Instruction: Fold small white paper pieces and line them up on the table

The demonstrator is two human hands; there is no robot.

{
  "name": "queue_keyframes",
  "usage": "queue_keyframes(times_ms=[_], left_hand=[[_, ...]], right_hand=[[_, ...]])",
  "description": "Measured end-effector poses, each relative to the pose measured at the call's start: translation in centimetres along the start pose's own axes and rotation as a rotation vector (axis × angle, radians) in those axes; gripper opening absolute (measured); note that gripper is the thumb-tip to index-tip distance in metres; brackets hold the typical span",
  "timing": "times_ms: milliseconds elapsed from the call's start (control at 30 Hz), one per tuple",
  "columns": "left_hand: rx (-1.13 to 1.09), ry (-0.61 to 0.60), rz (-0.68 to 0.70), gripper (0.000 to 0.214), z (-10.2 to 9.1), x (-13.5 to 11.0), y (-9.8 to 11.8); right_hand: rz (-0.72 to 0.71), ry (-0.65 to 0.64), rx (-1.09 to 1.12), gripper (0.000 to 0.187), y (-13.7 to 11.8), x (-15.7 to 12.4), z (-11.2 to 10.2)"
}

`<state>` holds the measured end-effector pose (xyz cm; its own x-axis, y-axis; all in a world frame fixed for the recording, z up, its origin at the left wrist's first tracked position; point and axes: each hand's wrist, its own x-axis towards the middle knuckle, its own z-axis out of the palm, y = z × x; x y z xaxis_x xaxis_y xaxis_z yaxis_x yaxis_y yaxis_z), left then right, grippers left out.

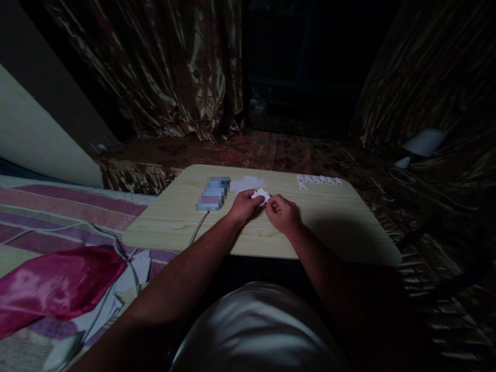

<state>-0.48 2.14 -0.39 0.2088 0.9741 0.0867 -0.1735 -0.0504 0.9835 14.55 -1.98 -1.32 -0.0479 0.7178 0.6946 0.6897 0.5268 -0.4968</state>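
Note:
A small white piece of folded paper is held up between my two hands above the middle of the wooden table. My left hand is closed on its left side, thumb toward the front. At its right edge, the fingers of my right hand pinch the paper. Just behind my hands lie some flat white paper sheets. Toward the table's back right corner, several small folded white paper pieces lie in a row, with a single one in front of them.
On the low table, a blurred-out phone-like device with a cable lies left of my hands. A striped bedspread with a magenta cloth, papers and cables is at left. A white lamp stands at right.

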Motion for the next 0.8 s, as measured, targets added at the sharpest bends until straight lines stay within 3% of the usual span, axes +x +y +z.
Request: queue_keyframes(times_ms=[133, 267, 467, 800], left_hand=[[-0.001, 0.006, -0.005, 0.028, 0.1, -0.2, 0.2], [0.053, -0.013, 0.011, 0.031, 0.1, -0.2, 0.1], [0.130, -0.017, 0.024, 0.034, 0.0, -0.1, -0.5], [0.121, -0.013, 0.016, 0.034, 0.0, 0.1, -0.9]], right_hand=[[0.243, -0.007, 0.215, 0.013, 0.5, 0.4, 0.2], [0.421, -0.098, 0.381, 0.017, 1.3, 0.7, 0.5], [0.484, -0.127, 0.527, 0.015, 2.0, 0.8, 0.7], [0.516, -0.152, 0.542, 0.019, 2.3, 0.9, 1.2]])
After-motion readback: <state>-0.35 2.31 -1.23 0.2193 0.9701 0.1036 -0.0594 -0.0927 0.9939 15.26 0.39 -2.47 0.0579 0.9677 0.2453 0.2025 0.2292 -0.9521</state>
